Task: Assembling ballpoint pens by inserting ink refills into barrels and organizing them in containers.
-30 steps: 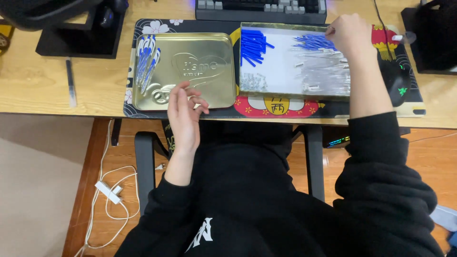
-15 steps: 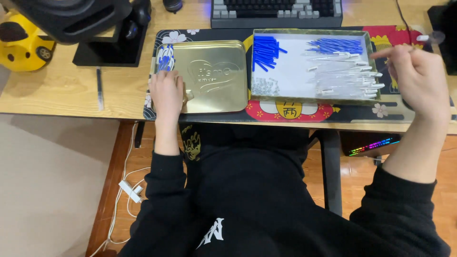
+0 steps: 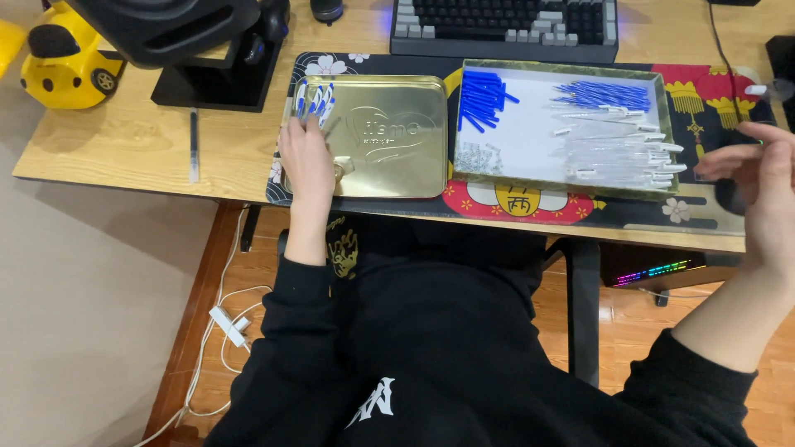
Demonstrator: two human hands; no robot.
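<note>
The left hand lies flat on the left edge of a gold tin lid that sits on the patterned desk mat near the front edge of the desk; its fingers are spread slightly apart and rest on a small cluster of blue-capped pens lying in the lid's far left corner. Just beside the lid to the right, touching or almost touching it, stands a shallow tray with a white floor. In the tray's far left part lies a pile of blue caps; a row of blue refills lies along its far edge; clear pen barrels fill its right half; and a little heap of tiny springs sits near its front left corner. The right hand hangs over the right edge of the desk, past the tray, its fingers curled loosely inward; whether they grip anything cannot be told. A keyboard lies at the far edge behind the tray, a black monitor stand stands at the far left, a single pen lies on the bare wood to the left of the mat, and a yellow toy sits at the far left corner.
</note>
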